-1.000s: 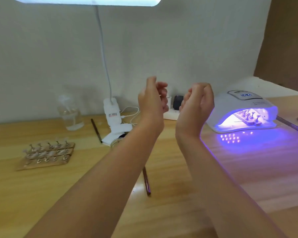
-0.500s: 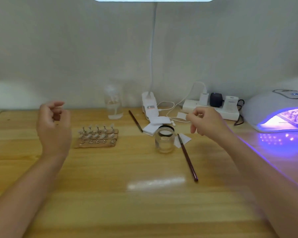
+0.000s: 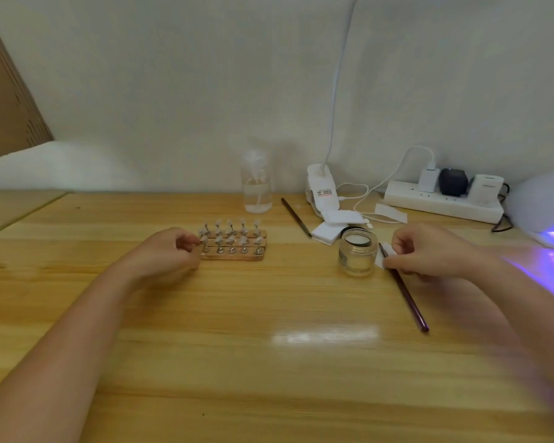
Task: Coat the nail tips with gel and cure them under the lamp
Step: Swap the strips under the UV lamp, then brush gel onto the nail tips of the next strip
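A: Head view, the only one I have. What do you log for progress?

B: A wooden rack of nail tips [image 3: 233, 239] sits left of centre on the desk [image 3: 269, 362]. Left hand [image 3: 167, 251] is at the rack's left edge, fingers curled, thumb and forefinger pinching at the nearest stand. I cannot tell whether it is lifting one stand or just steadying the rack.

A: And the right?

B: Right hand [image 3: 429, 252] is down on the brush [image 3: 403, 290], fingertips closing on the handle near its upper end, beside the open gel jar [image 3: 358, 251]. The brush lies flat on the desk, so I judge this as a pick-up just starting.

A: The lamp?

B: Curing lamp [image 3: 544, 212] at the far right edge, lit violet, glow spilling onto the desk. Its inside is out of frame, so I cannot say what is in it.

A: So, how far along?

B: My reading: the tips on this rack look uncoated, though blur makes that uncertain. Left to do for this rack: load the brush, coat each tip, carry the rack to the lamp, cure. A second brush [image 3: 296, 217] and white pads [image 3: 331, 225] lie idle behind the jar.
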The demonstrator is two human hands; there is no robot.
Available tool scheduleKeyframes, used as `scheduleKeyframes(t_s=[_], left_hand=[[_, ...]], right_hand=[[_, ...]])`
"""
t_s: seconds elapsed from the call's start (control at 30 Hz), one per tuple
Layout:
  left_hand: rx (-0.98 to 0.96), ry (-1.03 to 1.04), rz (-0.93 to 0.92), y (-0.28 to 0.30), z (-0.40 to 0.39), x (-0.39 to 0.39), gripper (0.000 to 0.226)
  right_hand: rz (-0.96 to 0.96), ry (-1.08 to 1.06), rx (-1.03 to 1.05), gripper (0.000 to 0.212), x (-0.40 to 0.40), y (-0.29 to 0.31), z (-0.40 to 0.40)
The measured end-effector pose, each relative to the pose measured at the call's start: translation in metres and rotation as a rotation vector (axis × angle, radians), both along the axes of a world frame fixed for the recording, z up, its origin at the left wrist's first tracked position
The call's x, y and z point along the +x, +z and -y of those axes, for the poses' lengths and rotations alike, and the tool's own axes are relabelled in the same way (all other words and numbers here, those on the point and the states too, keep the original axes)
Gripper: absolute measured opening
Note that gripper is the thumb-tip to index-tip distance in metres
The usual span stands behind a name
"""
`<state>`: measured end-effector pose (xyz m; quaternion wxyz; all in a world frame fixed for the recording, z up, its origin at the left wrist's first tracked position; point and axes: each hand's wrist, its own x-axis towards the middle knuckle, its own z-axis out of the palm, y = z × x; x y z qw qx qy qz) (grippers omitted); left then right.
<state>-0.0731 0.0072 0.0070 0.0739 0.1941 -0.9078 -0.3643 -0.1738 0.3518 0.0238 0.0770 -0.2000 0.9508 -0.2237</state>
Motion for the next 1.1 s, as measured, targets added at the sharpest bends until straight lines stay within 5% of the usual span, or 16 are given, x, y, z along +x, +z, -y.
scheduleKeyframes(t_s=[0.33, 0.8, 0.97, 1.1], left_hand=[[0.016, 0.027, -0.017, 0.004, -0.004, 0.001, 0.032], [-0.046, -0.246, 0.078, 0.01, -0.02, 0.002, 0.021], [-0.053, -0.381, 0.115, 0.013, -0.036, -0.003, 0.02], [-0.087, -0.456, 0.108, 0.012, -0.058, -0.007, 0.02]], right_hand=[[-0.055, 0.007, 0.038, 0.017, 0.001, -0.002, 0.008], [-0.032, -0.009, 0.05, 0.012, 0.004, 0.003, 0.007], [0.0, -0.033, -0.301, 0.014, -0.001, 0.011, -0.006], [0.31, -0.144, -0.952, 0.025, -0.005, 0.013, -0.013]])
